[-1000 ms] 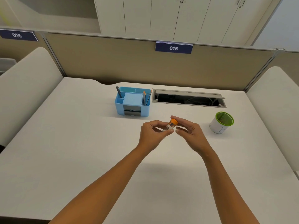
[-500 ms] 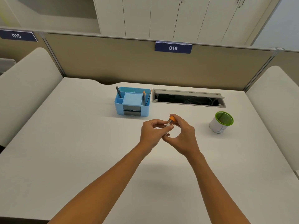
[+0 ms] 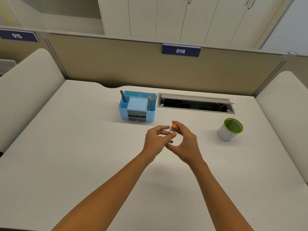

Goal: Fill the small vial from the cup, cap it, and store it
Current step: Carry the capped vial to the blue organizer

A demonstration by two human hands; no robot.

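Vial (image 3: pixel 171 132) sits tilted above the desk (image 3: pixel 83 155), held between both hands — its clear body pinched in the fingertips of the left hand (image 3: pixel 155 142), its orange cap (image 3: pixel 174 126) uppermost. Fingers of the right hand (image 3: pixel 185 144) curl closed around the cap from behind, thumb under the vial's base. Cup (image 3: pixel 230 130) stands well apart to the right, organiser (image 3: pixel 137 106) behind the hands
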